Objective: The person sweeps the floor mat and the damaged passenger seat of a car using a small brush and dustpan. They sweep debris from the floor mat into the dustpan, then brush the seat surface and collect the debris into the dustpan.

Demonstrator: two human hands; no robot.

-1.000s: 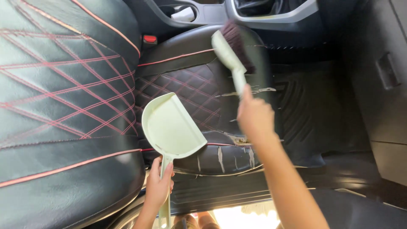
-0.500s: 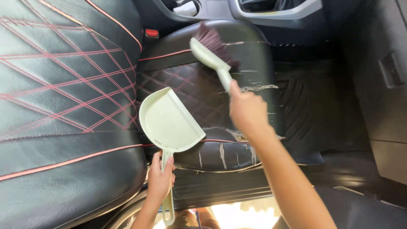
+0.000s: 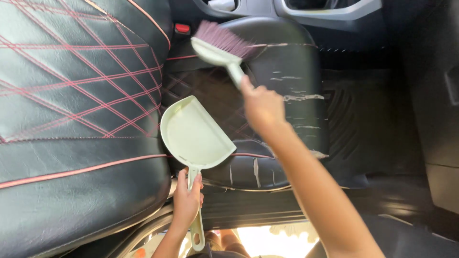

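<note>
My right hand (image 3: 260,105) grips the handle of a pale green hand brush (image 3: 221,47) with purple bristles; the bristles rest near the far left of the black car seat cushion (image 3: 282,67). My left hand (image 3: 185,198) holds the handle of a matching pale green dustpan (image 3: 193,134), whose scoop lies flat on the cushion's near left side, mouth facing the brush. The cushion is black leather with red diamond stitching and cracked, peeling patches on its right side.
The seat backrest (image 3: 71,110), black with red quilting, fills the left. A red seat-belt buckle (image 3: 182,28) sits between backrest and cushion. A black rubber floor mat (image 3: 368,119) lies right of the seat, the door sill (image 3: 267,210) below, console parts at top.
My right hand has swung the brush leftward across the cushion, from the right side toward the buckle. The dustpan and my left hand have stayed almost in place.
</note>
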